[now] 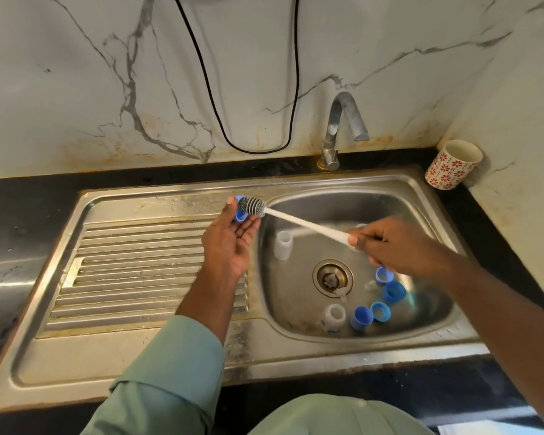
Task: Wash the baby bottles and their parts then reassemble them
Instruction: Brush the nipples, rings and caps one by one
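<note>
The left hand [230, 240] holds a small blue plastic cap [240, 214] in its fingertips over the ribbed steel drainboard [139, 277]. The right hand [387, 243] grips a brush [252, 206], its grey bristled head against the cap.

Dull stained steel sink [296, 183]

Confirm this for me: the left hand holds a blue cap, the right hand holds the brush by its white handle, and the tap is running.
Not quite: the tap is not running; the head view shows no water at its spout. The rest stands: the left hand holds a blue cap, and the right hand holds the brush by its white handle.
</note>
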{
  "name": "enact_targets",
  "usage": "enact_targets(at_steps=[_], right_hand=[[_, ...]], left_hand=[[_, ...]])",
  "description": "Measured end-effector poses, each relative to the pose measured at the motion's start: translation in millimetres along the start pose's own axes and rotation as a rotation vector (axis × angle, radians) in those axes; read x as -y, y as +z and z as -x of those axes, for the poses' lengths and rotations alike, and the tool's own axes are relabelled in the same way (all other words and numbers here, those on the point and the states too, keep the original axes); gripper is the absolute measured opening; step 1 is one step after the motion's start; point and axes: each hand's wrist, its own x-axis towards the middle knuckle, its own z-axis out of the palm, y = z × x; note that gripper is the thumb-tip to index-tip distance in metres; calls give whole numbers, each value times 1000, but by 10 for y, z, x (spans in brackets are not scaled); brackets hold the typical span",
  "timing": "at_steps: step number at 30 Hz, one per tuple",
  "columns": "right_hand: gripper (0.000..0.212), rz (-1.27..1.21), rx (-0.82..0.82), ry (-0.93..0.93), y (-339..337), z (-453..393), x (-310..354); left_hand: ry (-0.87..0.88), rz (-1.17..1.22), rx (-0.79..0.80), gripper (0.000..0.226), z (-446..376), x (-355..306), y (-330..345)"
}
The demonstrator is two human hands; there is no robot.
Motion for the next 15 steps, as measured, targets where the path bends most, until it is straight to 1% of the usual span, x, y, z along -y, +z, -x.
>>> enact_targets(at_steps=[2, 3, 6, 7, 10, 13, 15], right_hand=[[18, -3, 69, 29, -3, 12, -19], [19, 23, 70, 29, -32, -5, -16], [14, 155, -68, -26, -105, -25, 43], [10, 160, -75, -52, -81, -26, 51], [19, 178, 0, -78, -54, 24, 63], [19, 184, -70, -56, -162, 6, 81], [23, 181, -2, -54, -143, 12, 102]], left_hand=[[19, 13, -9, 34, -13, -20, 21], [15, 10, -3, 34, 5, -3, 26], [-9, 9, 15, 46, 48, 82, 34], [-12, 32, 12, 45, 33, 74, 32], [-11, 55, -12, 31, -3, 12, 28], [-16, 54, 19, 42, 41, 30, 34], [-13, 88, 14, 44, 54, 18, 46]])
